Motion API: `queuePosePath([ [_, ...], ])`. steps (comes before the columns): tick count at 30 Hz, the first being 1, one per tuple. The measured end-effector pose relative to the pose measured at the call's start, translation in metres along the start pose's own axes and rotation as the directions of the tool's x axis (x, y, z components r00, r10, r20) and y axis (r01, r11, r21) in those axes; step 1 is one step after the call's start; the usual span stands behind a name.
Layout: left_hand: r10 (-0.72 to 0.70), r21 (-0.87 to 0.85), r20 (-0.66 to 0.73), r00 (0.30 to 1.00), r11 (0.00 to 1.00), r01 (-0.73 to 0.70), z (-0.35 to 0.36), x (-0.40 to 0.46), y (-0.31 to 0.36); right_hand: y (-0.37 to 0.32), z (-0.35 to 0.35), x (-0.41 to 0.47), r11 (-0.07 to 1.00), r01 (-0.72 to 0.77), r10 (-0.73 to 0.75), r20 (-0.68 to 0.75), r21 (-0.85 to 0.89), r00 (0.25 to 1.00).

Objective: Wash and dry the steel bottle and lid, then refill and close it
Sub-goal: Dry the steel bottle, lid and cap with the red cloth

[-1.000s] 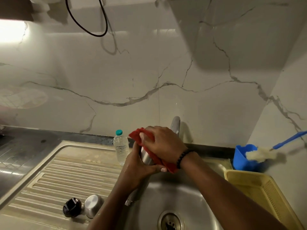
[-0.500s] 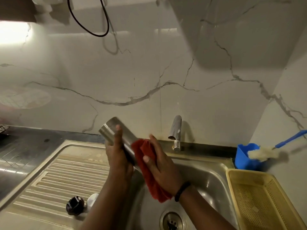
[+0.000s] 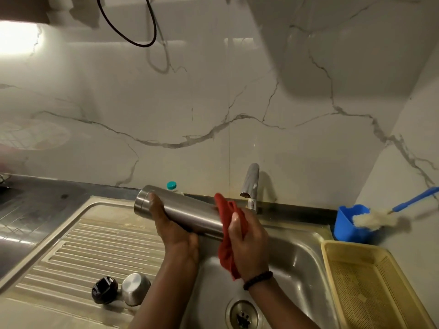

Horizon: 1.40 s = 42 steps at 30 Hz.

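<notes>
I see the long cylindrical steel bottle (image 3: 185,213) held almost level above the steel sink (image 3: 301,252). My left hand (image 3: 177,233) grips its body from below, and my right hand (image 3: 247,243) clasps a red cloth (image 3: 225,245) around its right end.

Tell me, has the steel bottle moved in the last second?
Yes. The steel bottle has swung from near-upright to almost level, its base now pointing left, away from the tap.
</notes>
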<state>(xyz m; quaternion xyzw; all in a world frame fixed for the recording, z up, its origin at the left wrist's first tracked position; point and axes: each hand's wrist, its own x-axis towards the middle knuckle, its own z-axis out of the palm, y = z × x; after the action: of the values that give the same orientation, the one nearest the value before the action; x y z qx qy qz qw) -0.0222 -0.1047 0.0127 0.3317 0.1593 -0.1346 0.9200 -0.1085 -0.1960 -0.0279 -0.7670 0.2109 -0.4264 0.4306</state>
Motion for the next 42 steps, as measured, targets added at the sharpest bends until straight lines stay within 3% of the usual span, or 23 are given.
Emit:
queuePosePath([
  [2, 0.039, -0.013, 0.013, 0.999, 0.999, -0.039, 0.000, -0.001, -0.003, -0.009, 0.000, 0.004, 0.949, -0.294, 0.293, 0.021, 0.116, 0.956],
  [4, 0.032, -0.050, 0.019, 0.999, 0.998, -0.031, -0.003, 0.000, -0.007, -0.012, -0.001, 0.005, 0.913, -0.377, 0.373, 0.053, 0.157, 0.926],
  [5, 0.018, -0.067, 0.020, 1.000, 0.998, -0.016, -0.005, 0.001, -0.009, -0.017, -0.002, 0.003, 0.915, -0.345, 0.339, 0.064, 0.207, 0.938],
  [6, -0.008, -0.080, 0.016, 1.000, 0.997, 0.010, -0.005, 0.001, -0.010, -0.020, -0.002, -0.001, 0.937, -0.258, 0.252, 0.058, 0.235, 0.966],
  [8, -0.078, -0.098, -0.003, 0.997, 0.992, 0.077, -0.005, 0.004, -0.013, -0.013, -0.002, -0.007, 0.993, 0.078, -0.076, -0.020, 0.094, 0.997],
  [10, -0.118, -0.107, -0.016, 0.993, 0.988, 0.116, -0.005, 0.003, -0.017, 0.010, -0.002, -0.005, 0.939, 0.327, -0.329, -0.002, -0.110, 0.944],
  [11, -0.126, -0.114, -0.029, 0.992, 0.986, 0.121, -0.005, 0.004, -0.018, 0.017, -0.002, -0.001, 0.925, 0.352, -0.353, 0.015, -0.146, 0.935],
  [14, -0.147, -0.072, -0.061, 0.987, 0.987, 0.142, -0.008, 0.003, -0.021, 0.009, -0.007, 0.003, 0.980, 0.186, -0.190, -0.061, -0.064, 0.980],
  [18, -0.179, 0.058, 0.064, 0.982, 0.983, 0.176, -0.016, 0.003, -0.021, 0.005, -0.018, 0.009, 0.996, -0.066, 0.072, -0.108, 0.059, 0.992],
  [22, -0.149, 0.258, 0.138, 0.979, 0.960, 0.110, -0.036, 0.015, -0.023, 0.006, -0.039, 0.020, 0.992, -0.119, 0.123, -0.085, 0.047, 0.989],
  [24, -0.002, 0.520, 0.122, 0.993, 0.852, -0.062, -0.048, 0.015, -0.025, 0.007, -0.048, 0.027, 0.995, -0.100, 0.102, -0.070, 0.026, 0.992],
  [25, 0.075, 0.641, 0.195, 0.978, 0.745, -0.185, -0.055, 0.015, -0.024, 0.008, -0.053, 0.030, 0.996, -0.094, 0.094, -0.063, 0.004, 0.994],
  [27, 0.143, 0.755, 0.485, 0.863, 0.430, -0.495, -0.067, 0.020, -0.023, 0.008, -0.064, 0.040, 0.994, -0.101, 0.099, -0.047, -0.052, 0.994],
  [29, 0.118, 0.698, 0.705, 0.699, 0.052, -0.714, -0.074, 0.029, -0.023, 0.007, -0.078, 0.052, 0.990, -0.111, 0.108, -0.037, -0.088, 0.993],
  [31, 0.076, 0.585, 0.805, 0.589, -0.269, -0.765, -0.074, 0.037, -0.026, 0.003, -0.088, 0.063, 0.988, -0.095, 0.095, -0.007, -0.122, 0.995],
  [32, 0.056, 0.522, 0.838, 0.542, -0.371, -0.768, -0.072, 0.037, -0.028, 0.002, -0.090, 0.067, 0.987, -0.077, 0.077, -0.007, -0.142, 0.997],
  [35, 0.010, 0.423, 0.883, 0.469, -0.450, -0.787, -0.053, 0.023, -0.035, -0.002, -0.091, 0.074, 0.980, 0.008, -0.007, 0.003, -0.199, 1.000],
  [39, -0.014, 0.456, 0.870, 0.492, -0.357, -0.816, -0.042, 0.007, -0.044, -0.004, -0.089, 0.070, 0.973, 0.064, -0.062, 0.015, -0.222, 0.998],
  [41, -0.006, 0.489, 0.861, 0.509, -0.267, -0.830, -0.044, 0.003, -0.047, 0.000, -0.088, 0.070, 0.994, -0.099, 0.094, -0.083, -0.055, 0.992],
  [42, 0.006, 0.519, 0.848, 0.529, -0.207, -0.829, -0.046, 0.003, -0.049, 0.001, -0.089, 0.069, 0.961, -0.220, 0.243, -0.124, 0.169, 0.962],
])
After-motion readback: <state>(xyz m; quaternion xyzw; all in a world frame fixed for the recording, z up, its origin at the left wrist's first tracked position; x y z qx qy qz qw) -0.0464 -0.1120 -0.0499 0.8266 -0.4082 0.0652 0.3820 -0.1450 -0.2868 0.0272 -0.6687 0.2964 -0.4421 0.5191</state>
